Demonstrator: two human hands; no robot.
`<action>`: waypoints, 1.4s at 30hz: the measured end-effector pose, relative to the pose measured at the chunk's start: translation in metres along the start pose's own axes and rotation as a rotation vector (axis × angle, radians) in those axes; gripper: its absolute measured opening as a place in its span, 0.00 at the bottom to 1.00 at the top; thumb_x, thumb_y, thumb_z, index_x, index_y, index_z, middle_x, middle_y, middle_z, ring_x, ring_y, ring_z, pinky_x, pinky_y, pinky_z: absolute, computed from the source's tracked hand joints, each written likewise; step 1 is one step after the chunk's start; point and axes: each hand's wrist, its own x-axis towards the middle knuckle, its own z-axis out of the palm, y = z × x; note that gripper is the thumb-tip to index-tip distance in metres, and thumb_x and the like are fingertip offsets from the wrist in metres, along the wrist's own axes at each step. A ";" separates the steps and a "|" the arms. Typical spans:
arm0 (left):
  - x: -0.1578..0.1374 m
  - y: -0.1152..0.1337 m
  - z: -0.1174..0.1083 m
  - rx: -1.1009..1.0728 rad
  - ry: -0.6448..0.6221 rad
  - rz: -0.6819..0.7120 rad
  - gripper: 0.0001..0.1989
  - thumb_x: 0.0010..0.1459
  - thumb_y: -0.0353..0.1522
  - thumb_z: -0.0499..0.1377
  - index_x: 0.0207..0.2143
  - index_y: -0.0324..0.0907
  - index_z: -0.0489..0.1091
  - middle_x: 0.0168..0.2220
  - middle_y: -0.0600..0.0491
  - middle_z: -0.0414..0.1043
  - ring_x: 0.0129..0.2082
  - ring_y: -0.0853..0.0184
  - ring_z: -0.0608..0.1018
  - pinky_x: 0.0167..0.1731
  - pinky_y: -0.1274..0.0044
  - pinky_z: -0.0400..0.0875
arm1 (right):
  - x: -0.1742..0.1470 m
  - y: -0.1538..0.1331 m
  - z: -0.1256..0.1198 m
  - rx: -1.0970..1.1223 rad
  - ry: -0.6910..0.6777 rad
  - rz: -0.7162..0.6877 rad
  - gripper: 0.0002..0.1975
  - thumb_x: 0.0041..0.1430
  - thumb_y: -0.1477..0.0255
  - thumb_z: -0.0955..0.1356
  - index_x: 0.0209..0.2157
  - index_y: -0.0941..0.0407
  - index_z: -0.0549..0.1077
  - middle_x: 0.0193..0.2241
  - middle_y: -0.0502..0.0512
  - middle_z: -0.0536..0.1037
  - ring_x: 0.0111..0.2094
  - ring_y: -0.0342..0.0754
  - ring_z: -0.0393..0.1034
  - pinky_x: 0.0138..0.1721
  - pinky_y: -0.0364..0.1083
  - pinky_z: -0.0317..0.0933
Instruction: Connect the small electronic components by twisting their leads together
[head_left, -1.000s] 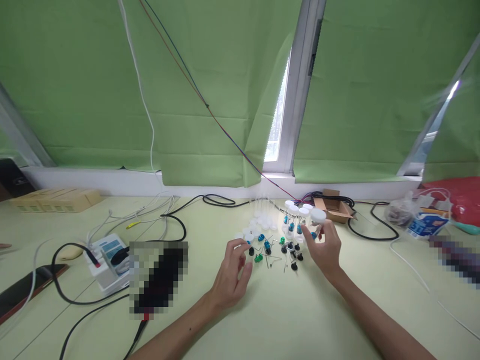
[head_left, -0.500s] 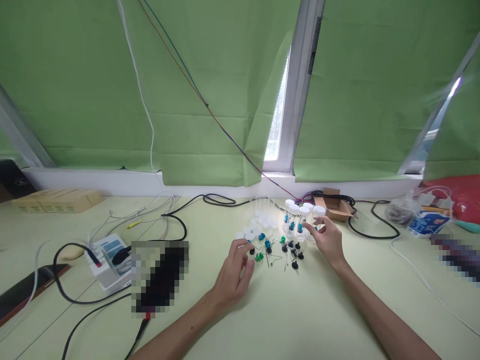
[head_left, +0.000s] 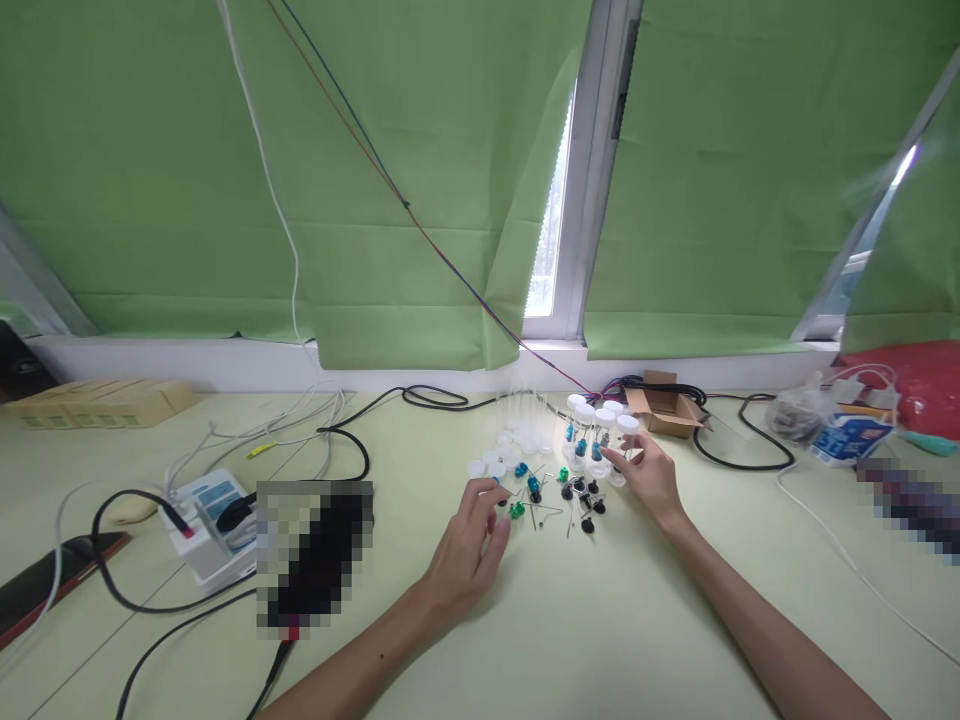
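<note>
My right hand (head_left: 651,478) has its thumb and fingers closed around a clear vial (head_left: 619,466) with a white cap, upright at the right end of a cluster. Beside it stand other capped vials (head_left: 583,437) with blue parts and metal pins inside. My left hand (head_left: 469,548) rests on the table, fingers bent and thumb apart, with nothing visible held. By its fingertips are a green part (head_left: 517,510) and a dark part partly hidden by the fingers. Between my hands lie blue parts (head_left: 534,484), black parts (head_left: 588,525) and thin bent metal rods (head_left: 551,512).
Loose white caps (head_left: 496,469) and uncapped clear vials (head_left: 525,412) sit behind my left hand. A small open cardboard box (head_left: 667,408) stands behind the vials. Black cables (head_left: 439,400) run along the back. A white power strip (head_left: 214,530) is at left, a plastic bag (head_left: 799,415) at right.
My right hand and its vial have shifted slightly left and down, closer to the other capped vials. My left hand has stayed almost still. The whole view has shifted a little.
</note>
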 end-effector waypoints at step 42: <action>0.002 0.004 0.003 -0.021 -0.039 -0.114 0.09 0.66 0.34 0.48 0.45 0.45 0.64 0.44 0.48 0.65 0.25 0.71 0.68 0.27 0.75 0.67 | 0.134 -0.150 0.107 -0.350 -0.508 -0.366 0.13 0.64 0.72 0.66 0.50 0.59 0.70 0.45 0.61 0.74 0.48 0.54 0.69 0.48 0.53 0.64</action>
